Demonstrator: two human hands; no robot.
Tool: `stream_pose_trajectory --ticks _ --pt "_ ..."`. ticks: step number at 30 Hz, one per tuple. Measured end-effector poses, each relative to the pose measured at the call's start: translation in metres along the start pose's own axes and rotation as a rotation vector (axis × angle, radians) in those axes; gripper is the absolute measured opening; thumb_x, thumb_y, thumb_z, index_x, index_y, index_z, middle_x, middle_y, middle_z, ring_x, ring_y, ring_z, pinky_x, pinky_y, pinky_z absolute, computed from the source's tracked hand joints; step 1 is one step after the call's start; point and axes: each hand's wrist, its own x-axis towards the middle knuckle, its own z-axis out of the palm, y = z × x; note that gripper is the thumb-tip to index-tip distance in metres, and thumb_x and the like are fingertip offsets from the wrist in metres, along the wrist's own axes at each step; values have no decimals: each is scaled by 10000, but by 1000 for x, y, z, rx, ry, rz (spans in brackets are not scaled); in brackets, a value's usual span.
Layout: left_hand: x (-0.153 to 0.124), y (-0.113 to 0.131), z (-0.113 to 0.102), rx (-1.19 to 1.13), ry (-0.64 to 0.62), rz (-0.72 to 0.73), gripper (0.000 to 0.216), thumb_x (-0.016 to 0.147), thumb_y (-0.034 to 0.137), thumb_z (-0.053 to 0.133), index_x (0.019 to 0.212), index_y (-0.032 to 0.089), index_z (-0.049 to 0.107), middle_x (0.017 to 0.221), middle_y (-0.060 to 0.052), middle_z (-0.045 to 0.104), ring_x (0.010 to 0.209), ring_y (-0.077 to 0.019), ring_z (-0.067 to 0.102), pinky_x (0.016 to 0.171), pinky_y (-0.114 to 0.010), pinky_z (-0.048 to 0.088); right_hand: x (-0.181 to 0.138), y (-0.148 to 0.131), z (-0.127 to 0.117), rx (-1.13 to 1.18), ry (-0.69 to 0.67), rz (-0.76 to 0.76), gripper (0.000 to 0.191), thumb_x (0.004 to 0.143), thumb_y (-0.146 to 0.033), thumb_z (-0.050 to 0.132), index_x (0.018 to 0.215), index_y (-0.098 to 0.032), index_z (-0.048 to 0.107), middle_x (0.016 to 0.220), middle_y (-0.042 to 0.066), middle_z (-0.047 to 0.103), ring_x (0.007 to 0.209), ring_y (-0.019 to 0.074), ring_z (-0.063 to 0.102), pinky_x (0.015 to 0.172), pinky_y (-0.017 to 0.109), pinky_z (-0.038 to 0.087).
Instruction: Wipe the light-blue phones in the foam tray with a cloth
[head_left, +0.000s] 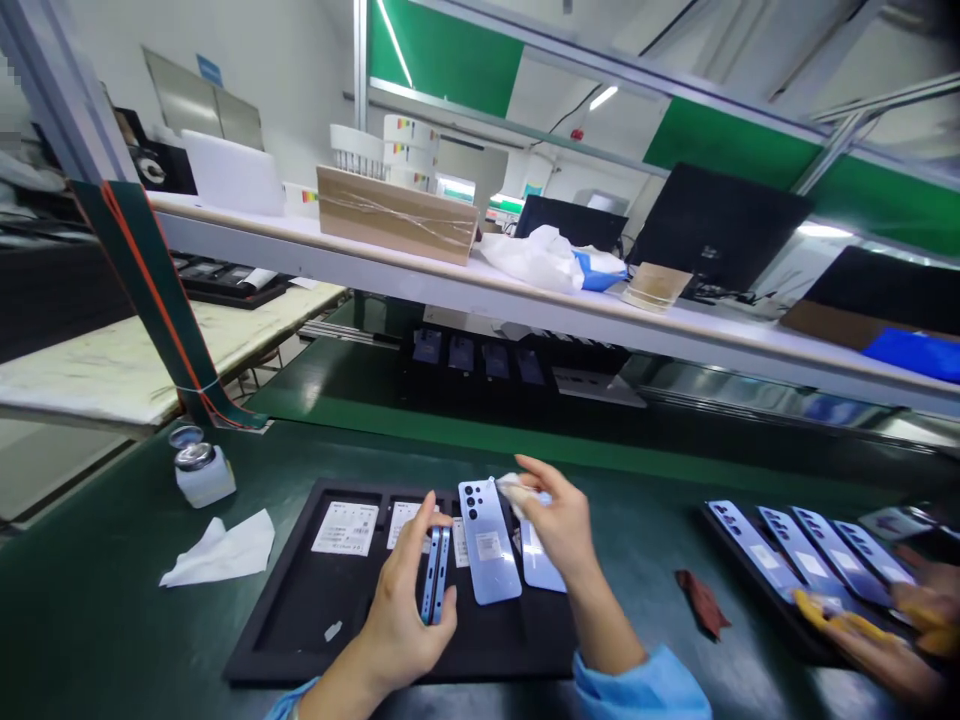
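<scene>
My left hand (397,615) is closed around two blue phones (436,575), held upright with their edges toward me. They are over a black foam tray (285,610) with white printed labels (345,528) in its slots. In my right hand (559,525), a small crumpled white wipe (513,488) is pinched between the fingers. It is at the top corner of a light-blue phone (491,560), which lies back up with its cameras and a label showing. Another blue phone (541,562) lies to its right, partly covered by my right hand.
A white cloth (225,550) and a dispenser bottle (204,474) are on the left of the green bench. A dark red scrap (702,603) lies right of the tray. Farther right, a co-worker's hand (870,640) in yellow finger covers reaches over a tray of phones (817,550). A shelf (390,275) crosses above.
</scene>
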Motion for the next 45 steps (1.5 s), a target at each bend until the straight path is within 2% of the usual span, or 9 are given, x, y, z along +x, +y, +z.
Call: stream_pose_trajectory --ticks 4,10,15,19,24,38,41,43,45 --pt "-4 -4 -6 -11 9 -47 803 818 145 566 1536 242 222 1339 -107 533 1272 -272 520 1134 -470 387 -18 77 -75 -260 425 150 532 745 -470 627 1142 -124 704 1031 145 735 922 290 692 847 406 537" --pt "-7 -9 -10 8 1 -25 654 847 174 566 1454 251 336 1362 -122 526 1287 -296 511 1110 -506 419 -64 146 -135 -551 282 411 358 530 -393 586 764 -184 759 908 172 749 890 401 686 838 522 513" --pt "-10 -9 -9 51 2 -15 590 854 225 605 1402 244 388 1335 -131 537 1255 -314 537 1076 -525 454 -82 104 -85 -409 324 241 567 708 -508 594 1084 -101 717 1181 215 679 1141 398 603 1041 570 423" --pt "-14 -9 -3 112 7 12 614 840 245 628 1404 233 385 1347 -145 531 1252 -333 542 1054 -541 477 -95 22 1 165 -110 98 632 886 -529 592 1408 -181 516 1396 153 566 1246 299 574 1060 477 470" --pt "-21 -16 3 194 32 138 700 786 222 612 1440 213 362 1362 -165 534 1224 -352 575 990 -518 540 -103 -42 63 200 -401 -26 741 884 -512 655 1512 -225 387 1540 106 406 1425 301 373 1188 473 312" --pt "-22 -12 -15 200 -114 196 701 869 305 669 1487 237 346 1437 -140 533 1292 -332 542 1047 -468 504 -119 -17 46 221 -216 52 545 933 -380 606 1424 -169 502 1355 137 604 1266 289 564 1101 457 440" --pt "-22 -16 -35 187 35 -24 486 954 287 535 1432 223 470 1360 -105 617 1200 -301 622 1006 -435 537 -118 -6 37 275 -256 183 408 921 -428 592 1221 -156 640 1044 115 730 937 266 707 802 386 612" --pt "-19 -21 -53 141 135 -134 378 952 327 562 1306 204 608 1206 -79 714 1060 -284 702 926 -387 588 -115 -3 29 300 -290 275 393 925 -481 561 1105 -150 671 858 85 723 688 221 691 538 303 594" --pt "-10 -24 -73 99 155 -127 305 932 328 613 1205 212 685 1101 -51 756 952 -256 739 871 -340 611 -109 -4 25 270 -291 253 389 944 -486 528 1072 -149 676 803 72 710 605 198 659 466 276 560"
